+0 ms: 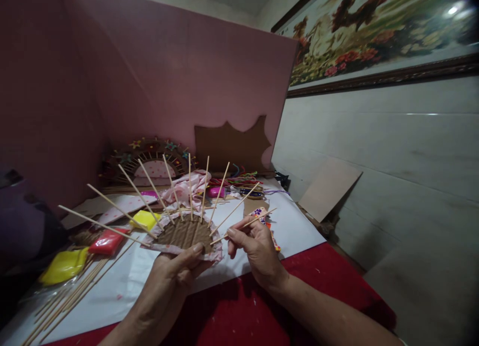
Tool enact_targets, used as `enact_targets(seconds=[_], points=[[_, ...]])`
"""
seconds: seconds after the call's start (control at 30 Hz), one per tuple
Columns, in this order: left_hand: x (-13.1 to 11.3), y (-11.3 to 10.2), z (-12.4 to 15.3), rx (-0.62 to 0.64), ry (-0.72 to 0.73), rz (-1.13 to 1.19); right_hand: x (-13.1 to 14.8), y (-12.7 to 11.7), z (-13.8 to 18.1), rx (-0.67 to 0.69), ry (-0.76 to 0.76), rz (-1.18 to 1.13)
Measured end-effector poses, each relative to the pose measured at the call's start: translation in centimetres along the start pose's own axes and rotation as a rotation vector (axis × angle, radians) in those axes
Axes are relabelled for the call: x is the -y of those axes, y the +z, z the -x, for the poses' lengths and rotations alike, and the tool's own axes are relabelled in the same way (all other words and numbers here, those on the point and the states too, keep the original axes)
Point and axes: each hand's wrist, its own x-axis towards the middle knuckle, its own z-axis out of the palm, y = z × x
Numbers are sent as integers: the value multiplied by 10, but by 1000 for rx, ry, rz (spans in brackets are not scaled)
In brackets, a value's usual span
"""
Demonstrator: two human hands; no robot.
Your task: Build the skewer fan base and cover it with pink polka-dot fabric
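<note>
My left hand (175,273) is closed on the lower edge of a half-round cardboard piece (185,234), thumb on its brown face. Pink fabric (215,254) wraps the piece's rim. Several thin wooden sticks (190,186) fan outward from its curved edge. My right hand (258,249) pinches another wooden stick (245,225) between thumb and fingers. The lower end of that stick meets the right side of the cardboard piece; whether it is fixed there I cannot tell.
Loose sticks (69,298), yellow packets (65,266) and a red packet (108,241) lie at left on white paper (295,236). Behind stand a decorated cardboard arch (153,146) and a cut cardboard sheet (232,144). Scissors (252,191) and pink cloth (189,186) lie toward the back.
</note>
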Motion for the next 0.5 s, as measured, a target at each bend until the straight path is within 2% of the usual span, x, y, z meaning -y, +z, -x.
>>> enact_targets(seconds=[0.23,0.5], points=[[-4,5,4,118,24,-12,2,1,0,14,1,-10],[-7,7,6,116,15,-32,-1,1,-1,28,-18,-37]])
